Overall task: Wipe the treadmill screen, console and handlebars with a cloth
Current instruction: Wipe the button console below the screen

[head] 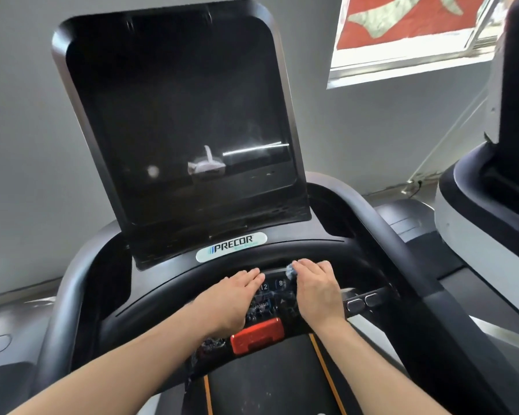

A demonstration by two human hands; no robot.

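A black treadmill screen point(180, 115) stands tilted above the dark console point(168, 283) with its Precor badge point(231, 246). My right hand point(318, 289) presses a small grey-blue cloth point(291, 270) onto the console's button panel point(270, 298); only a corner of the cloth shows past the fingers. My left hand point(228, 301) lies flat on the panel's left side, fingers together, holding nothing. A red stop button point(256, 335) sits just below both hands. Grey handlebars curve down at the left point(63, 295) and right point(408, 253).
The running belt point(267, 381) with orange stripes lies below the console. Another exercise machine point(492, 205) stands close on the right. A grey wall is behind, with a window point(408, 34) at the upper right.
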